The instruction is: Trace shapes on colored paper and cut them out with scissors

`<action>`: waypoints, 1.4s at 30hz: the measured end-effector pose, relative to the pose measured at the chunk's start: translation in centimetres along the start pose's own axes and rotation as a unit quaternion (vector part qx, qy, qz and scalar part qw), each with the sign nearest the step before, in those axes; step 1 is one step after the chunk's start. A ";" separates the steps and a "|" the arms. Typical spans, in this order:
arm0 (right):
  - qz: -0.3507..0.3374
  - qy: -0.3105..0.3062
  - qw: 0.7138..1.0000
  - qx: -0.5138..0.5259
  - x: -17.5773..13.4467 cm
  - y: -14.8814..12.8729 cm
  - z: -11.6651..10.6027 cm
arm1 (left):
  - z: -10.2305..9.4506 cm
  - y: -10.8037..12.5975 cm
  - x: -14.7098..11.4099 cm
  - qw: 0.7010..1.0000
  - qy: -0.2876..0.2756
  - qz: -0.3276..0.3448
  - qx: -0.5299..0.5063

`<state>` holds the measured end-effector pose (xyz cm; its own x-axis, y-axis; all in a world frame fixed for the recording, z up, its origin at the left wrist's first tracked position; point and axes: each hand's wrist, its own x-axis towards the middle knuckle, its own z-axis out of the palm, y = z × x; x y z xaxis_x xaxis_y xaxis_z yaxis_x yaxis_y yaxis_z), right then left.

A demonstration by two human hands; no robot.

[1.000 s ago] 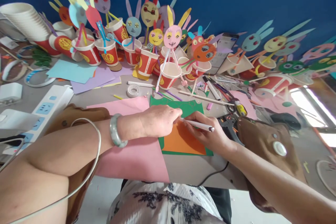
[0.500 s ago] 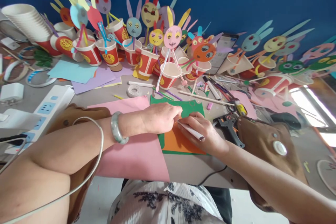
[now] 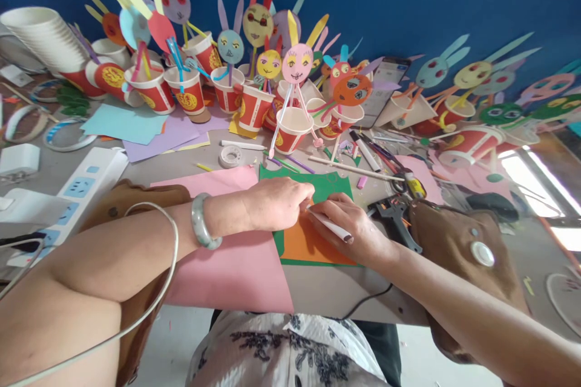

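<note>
My right hand (image 3: 351, 224) is closed round a white marker (image 3: 331, 227), whose dark end points back toward me. Under that hand lies an orange sheet of paper (image 3: 324, 251), on top of a green sheet (image 3: 333, 182). My left hand (image 3: 284, 201), with a jade bangle at its wrist, is closed with thumb and fingers together close to the marker's front end. What those fingers hold is hidden. A large pink sheet (image 3: 227, 275) spreads beneath my left forearm.
Paper cups (image 3: 293, 127) carrying paper bunny faces line the wall. A glue gun (image 3: 394, 224) and a brown bag (image 3: 445, 248) sit right of my hand. At left are a power strip (image 3: 86, 187) and a white cable (image 3: 170, 266). A tape roll (image 3: 231, 156) lies ahead.
</note>
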<state>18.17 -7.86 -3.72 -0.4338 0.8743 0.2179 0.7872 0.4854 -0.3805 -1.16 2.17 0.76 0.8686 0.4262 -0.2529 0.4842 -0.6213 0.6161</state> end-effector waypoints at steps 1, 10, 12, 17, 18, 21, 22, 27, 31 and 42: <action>0.003 0.004 1.000 0.000 -0.1 0.1 -0.2 | 0.0 0.0 0.0 1.000 0.000 0.000 0.001; 0.104 0.021 0.993 0.043 -0.5 0.9 -1.1 | 0.3 -0.5 0.0 0.999 0.022 0.019 0.017; 0.145 0.034 0.987 0.064 -0.4 0.9 -1.3 | 0.3 -0.5 0.0 0.999 0.022 0.021 0.017; 0.191 0.068 0.975 0.092 0.1 0.6 -1.5 | 0.4 -0.6 0.0 0.999 0.024 0.022 0.005; 0.190 0.068 0.975 0.094 0.2 0.6 -1.5 | 0.4 -0.5 0.1 1.000 0.024 0.020 0.005; 0.181 0.063 0.976 0.100 0.4 0.7 -1.3 | 0.4 -0.5 0.1 1.000 0.022 0.015 0.007; 0.178 0.063 0.977 0.099 0.4 0.7 -1.2 | 0.4 -0.5 0.1 1.000 0.022 0.015 0.008; 0.175 0.057 0.979 0.085 0.0 0.7 -0.8 | 0.4 -0.5 0.1 0.999 0.025 0.017 0.010; 0.183 0.050 0.980 0.064 -0.4 0.3 -0.6 | 0.5 -0.5 0.0 0.999 0.032 0.020 0.009; 0.174 0.073 0.979 0.080 -0.7 -0.8 -0.7 | 0.4 -0.4 0.1 0.999 0.030 0.015 -0.006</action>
<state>18.18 -8.88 -2.93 -0.0747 0.9825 0.1706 0.7929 0.1623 -0.5874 -1.20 2.22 0.23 0.8742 0.4473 -0.1890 0.4571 -0.6267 0.6311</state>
